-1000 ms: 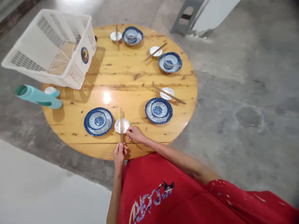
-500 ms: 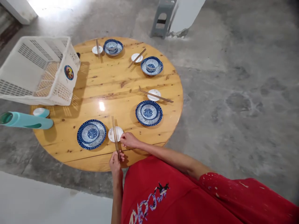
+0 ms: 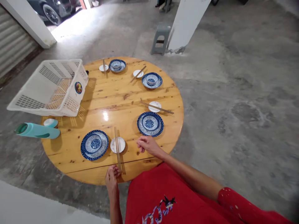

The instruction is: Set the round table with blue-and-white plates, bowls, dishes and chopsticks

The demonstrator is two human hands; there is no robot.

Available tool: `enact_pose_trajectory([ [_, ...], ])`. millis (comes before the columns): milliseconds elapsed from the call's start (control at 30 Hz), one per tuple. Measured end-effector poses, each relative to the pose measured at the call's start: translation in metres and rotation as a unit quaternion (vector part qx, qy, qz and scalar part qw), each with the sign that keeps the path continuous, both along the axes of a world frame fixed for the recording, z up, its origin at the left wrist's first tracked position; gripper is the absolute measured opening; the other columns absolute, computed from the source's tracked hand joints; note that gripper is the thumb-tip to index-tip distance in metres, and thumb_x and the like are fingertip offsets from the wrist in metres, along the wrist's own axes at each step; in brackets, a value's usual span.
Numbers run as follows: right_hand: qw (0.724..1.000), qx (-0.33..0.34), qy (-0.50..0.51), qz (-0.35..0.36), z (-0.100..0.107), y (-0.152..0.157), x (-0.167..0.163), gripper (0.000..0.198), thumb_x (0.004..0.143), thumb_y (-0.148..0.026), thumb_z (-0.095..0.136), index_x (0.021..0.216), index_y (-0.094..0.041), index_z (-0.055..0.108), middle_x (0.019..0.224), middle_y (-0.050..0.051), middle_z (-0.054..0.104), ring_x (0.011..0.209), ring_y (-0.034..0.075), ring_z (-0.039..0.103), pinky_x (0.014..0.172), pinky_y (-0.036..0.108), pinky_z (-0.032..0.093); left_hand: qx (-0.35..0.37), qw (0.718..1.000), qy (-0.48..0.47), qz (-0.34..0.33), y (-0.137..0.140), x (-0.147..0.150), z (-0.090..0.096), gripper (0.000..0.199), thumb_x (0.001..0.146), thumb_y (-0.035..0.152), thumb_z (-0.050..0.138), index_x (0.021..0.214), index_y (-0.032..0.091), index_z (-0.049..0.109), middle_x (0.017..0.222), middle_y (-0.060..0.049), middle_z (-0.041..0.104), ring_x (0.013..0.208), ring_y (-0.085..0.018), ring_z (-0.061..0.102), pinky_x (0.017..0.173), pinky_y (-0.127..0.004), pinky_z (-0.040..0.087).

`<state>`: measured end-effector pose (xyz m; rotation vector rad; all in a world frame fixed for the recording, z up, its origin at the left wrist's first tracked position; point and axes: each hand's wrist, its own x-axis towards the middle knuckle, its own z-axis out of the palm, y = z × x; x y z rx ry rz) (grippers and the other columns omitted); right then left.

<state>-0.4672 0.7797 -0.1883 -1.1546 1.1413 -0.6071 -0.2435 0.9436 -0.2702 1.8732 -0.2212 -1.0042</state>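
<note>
My left hand (image 3: 112, 176) is at the near table edge, just left of the lower ends of a pair of chopsticks (image 3: 117, 149). Its loosely bent fingers are apart, with nothing in them. The chopsticks rest across a small white saucer (image 3: 121, 145), pointing away from me. Over the table, right of that saucer, my right hand (image 3: 148, 145) hovers with its fingers curled in and nothing visible inside. Left of the saucer sits a blue-and-white plate (image 3: 104, 149) with a bowl (image 3: 93, 143) on it. Another such plate (image 3: 160, 127), bearing a bowl (image 3: 150, 122), lies just beyond my right hand.
A white plastic basket (image 3: 78, 102) stands on the round wooden table's (image 3: 109, 99) left side, near a turquoise bottle (image 3: 39, 130) and its cup-like lid (image 3: 50, 122). More place settings line the far side. A grey stool (image 3: 160, 40) stands by a white pillar (image 3: 187, 25).
My left hand has let go of the chopsticks and drawn slightly left. My right hand has moved away from the saucer to the right. The view has tilted up.
</note>
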Motion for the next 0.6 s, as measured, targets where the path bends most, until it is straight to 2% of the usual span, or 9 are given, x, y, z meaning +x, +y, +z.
enact_pose_trajectory([
  [67,0.993,-0.045,-0.014,-0.11,0.004,-0.011,-0.03,0.028,0.077,-0.046,0.06,0.075,-0.019,0.064,0.063,0.0,0.065,0.047,0.012,0.058,0.047,0.022,0.047,-0.014,0.999,-0.029,0.03,0.009,0.006,0.001,0.056,0.073,0.064,0.064,0.095,0.013,0.068,0.083,-0.01,0.074,0.073,-0.021,0.071,0.066,-0.032,0.057],
  [133,0.969,-0.073,-0.002,-0.238,-0.001,-0.027,-0.063,0.031,0.074,-0.049,0.063,0.076,-0.018,0.066,0.062,-0.001,0.064,0.046,0.011,0.056,0.046,0.022,0.046,-0.022,0.995,-0.063,0.071,0.018,0.01,0.005,0.049,0.077,0.058,0.062,0.095,0.013,0.068,0.082,-0.009,0.074,0.074,-0.021,0.071,0.068,-0.033,0.057],
  [233,0.922,-0.049,0.043,-0.381,-0.02,-0.049,-0.106,0.028,0.069,-0.046,0.065,0.072,-0.018,0.065,0.059,-0.001,0.061,0.047,0.01,0.053,0.045,0.02,0.043,-0.019,0.985,-0.109,0.133,0.028,0.013,0.014,0.04,0.083,0.051,0.057,0.094,0.015,0.068,0.08,-0.005,0.072,0.073,-0.02,0.07,0.07,-0.034,0.056],
  [300,0.91,-0.023,0.066,-0.409,-0.036,-0.06,-0.125,0.024,0.069,-0.041,0.066,0.069,-0.018,0.063,0.059,-0.001,0.061,0.05,0.01,0.054,0.047,0.019,0.043,-0.018,0.976,-0.135,0.169,0.032,0.013,0.022,0.033,0.085,0.044,0.055,0.094,0.016,0.068,0.079,-0.003,0.071,0.071,-0.018,0.068,0.069,-0.032,0.054],
  [367,0.91,-0.003,0.076,-0.408,-0.05,-0.068,-0.134,0.019,0.07,-0.036,0.067,0.068,-0.018,0.062,0.061,0.0,0.062,0.054,0.01,0.056,0.048,0.018,0.044,-0.018,0.968,-0.151,0.199,0.034,0.011,0.029,0.028,0.086,0.038,0.052,0.093,0.016,0.067,0.078,-0.001,0.07,0.069,-0.017,0.067,0.066,-0.029,0.052],
  [500,0.919,0.029,0.085,-0.384,-0.07,-0.085,-0.131,0.016,0.074,-0.03,0.067,0.068,-0.017,0.06,0.063,0.002,0.063,0.056,0.011,0.058,0.053,0.021,0.048,-0.026,0.962,-0.151,0.227,0.037,0.002,0.037,0.025,0.088,0.035,0.049,0.092,0.016,0.066,0.08,-0.002,0.069,0.071,-0.016,0.067,0.063,-0.027,0.05],
  [600,0.927,0.027,0.095,-0.361,-0.077,-0.101,-0.123,0.017,0.078,-0.029,0.063,0.066,-0.017,0.058,0.062,0.002,0.061,0.058,0.013,0.058,0.056,0.023,0.049,-0.028,0.96,-0.151,0.233,0.039,-0.006,0.04,0.024,0.089,0.034,0.05,0.093,0.017,0.066,0.082,-0.002,0.069,0.072,-0.016,0.067,0.064,-0.027,0.049],
])
